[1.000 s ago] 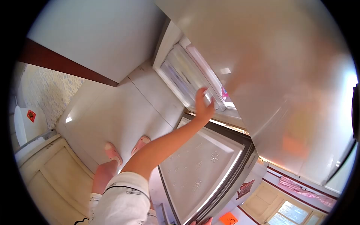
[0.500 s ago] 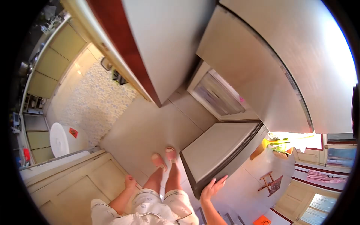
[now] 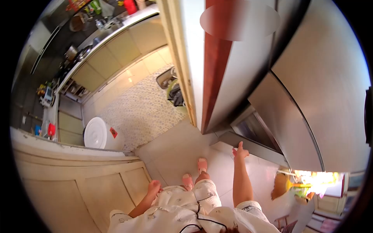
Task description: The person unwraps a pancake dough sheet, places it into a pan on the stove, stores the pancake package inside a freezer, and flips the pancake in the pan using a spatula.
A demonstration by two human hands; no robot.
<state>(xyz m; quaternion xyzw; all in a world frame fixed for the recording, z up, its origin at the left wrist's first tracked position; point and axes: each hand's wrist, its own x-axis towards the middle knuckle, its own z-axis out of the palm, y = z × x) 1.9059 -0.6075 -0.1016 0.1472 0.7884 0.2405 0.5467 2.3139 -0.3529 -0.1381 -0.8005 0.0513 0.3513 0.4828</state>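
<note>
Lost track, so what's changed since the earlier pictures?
The lower fridge door has swung further shut, though a gap shows. The left hand, which reached inside earlier, has drawn back. The right hand stays at that door; the middle door stayed shut.

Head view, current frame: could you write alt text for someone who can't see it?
A person's right hand is at the partly open lower door of a silver fridge, fingers extended. The left hand is low at the person's side, near a cream panelled door. Beyond a doorway, a white lidded bin stands on a pebble-patterned kitchen floor.
</note>
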